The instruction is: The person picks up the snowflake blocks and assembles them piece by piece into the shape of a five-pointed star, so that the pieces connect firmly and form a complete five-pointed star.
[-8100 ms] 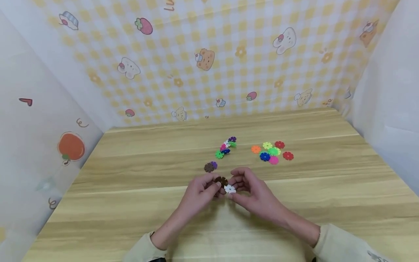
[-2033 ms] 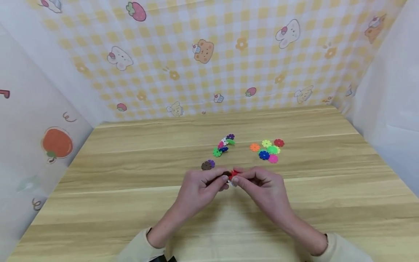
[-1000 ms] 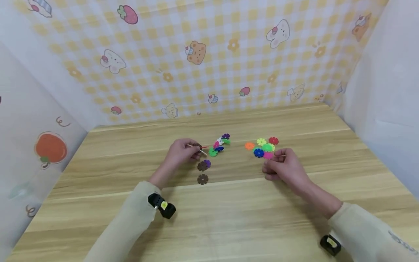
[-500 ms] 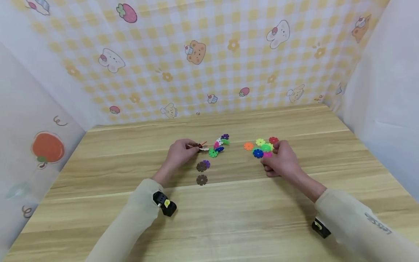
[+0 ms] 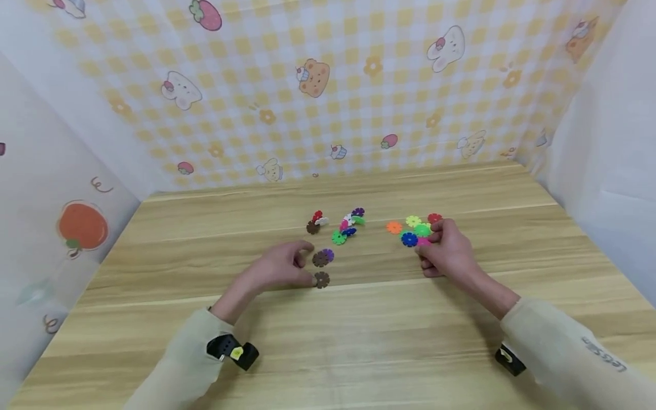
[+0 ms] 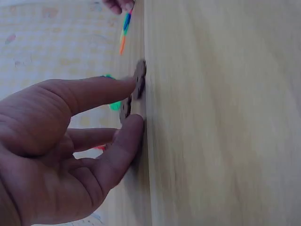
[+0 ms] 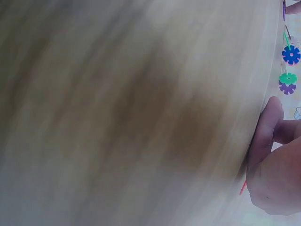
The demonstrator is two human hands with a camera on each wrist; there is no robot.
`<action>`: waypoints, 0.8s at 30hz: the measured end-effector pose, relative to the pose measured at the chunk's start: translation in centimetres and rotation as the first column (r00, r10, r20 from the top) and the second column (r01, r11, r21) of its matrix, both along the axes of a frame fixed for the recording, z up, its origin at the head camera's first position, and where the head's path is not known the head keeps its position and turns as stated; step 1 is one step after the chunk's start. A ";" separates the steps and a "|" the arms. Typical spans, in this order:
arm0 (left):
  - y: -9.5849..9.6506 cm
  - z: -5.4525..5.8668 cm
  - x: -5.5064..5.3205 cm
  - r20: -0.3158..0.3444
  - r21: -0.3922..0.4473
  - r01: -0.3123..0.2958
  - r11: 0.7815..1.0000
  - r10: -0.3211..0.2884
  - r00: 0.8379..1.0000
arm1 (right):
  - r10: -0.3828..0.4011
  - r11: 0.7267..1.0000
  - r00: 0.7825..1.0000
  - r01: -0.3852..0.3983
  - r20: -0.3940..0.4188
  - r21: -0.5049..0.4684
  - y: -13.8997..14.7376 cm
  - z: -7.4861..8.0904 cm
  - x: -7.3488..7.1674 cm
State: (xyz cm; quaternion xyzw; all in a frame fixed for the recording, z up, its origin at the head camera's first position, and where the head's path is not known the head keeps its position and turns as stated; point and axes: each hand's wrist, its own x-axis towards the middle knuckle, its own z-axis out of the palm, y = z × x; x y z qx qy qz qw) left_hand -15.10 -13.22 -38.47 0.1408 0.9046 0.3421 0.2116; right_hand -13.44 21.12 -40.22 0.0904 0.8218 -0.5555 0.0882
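My left hand [image 5: 279, 267] reaches over the table with its fingers spread. Its thumb touches the edge of a brown notched interlocking disc [image 5: 322, 279]; the fingertips are near another brown disc [image 5: 320, 258], which overlaps a purple disc [image 5: 329, 254]. Beyond the fingers sits a joined piece of a brown disc [image 5: 312, 227], a white disc [image 5: 322, 221] and a red disc [image 5: 318, 214]. My right hand [image 5: 453, 250] is at the right-hand pile, thumb and fingers apart around the pink disc [image 5: 422, 242]; no grip on it shows. Its far fingertips partly cover the pile.
A longer joined chain of discs stands mid-table, its green disc [image 5: 339, 237] nearest and its purple disc [image 5: 358, 212] farthest. Orange [image 5: 394, 227], blue [image 5: 409, 239], yellow [image 5: 413, 221] and red [image 5: 434, 218] discs lie at the right. A checked cloth [image 5: 374, 102] hangs behind the table.
Brown, white and red discs were joined between both hands. My left hand set that piece down left of the chain, then came back to the brown disc. My right hand went to the pile.
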 end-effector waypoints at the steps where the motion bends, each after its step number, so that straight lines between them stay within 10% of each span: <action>1: 0.3 0.1 0.3 -0.007 -0.031 0.036 0.999 -0.037 0.999 | 0.003 1.000 1.000 -0.003 0.000 -0.003 0.0 0.0 0.0; 14: 6.9 0.2 1.1 -0.112 -0.108 0.084 0.991 -0.096 0.989 | 0.040 0.996 0.999 -0.038 -0.024 0.078 -0.2 -0.1 0.3; 24: 8.2 -0.2 1.1 -0.118 -0.104 0.096 0.990 -0.108 0.987 | 0.035 0.996 0.999 -0.033 -0.028 0.079 0.2 0.0 0.8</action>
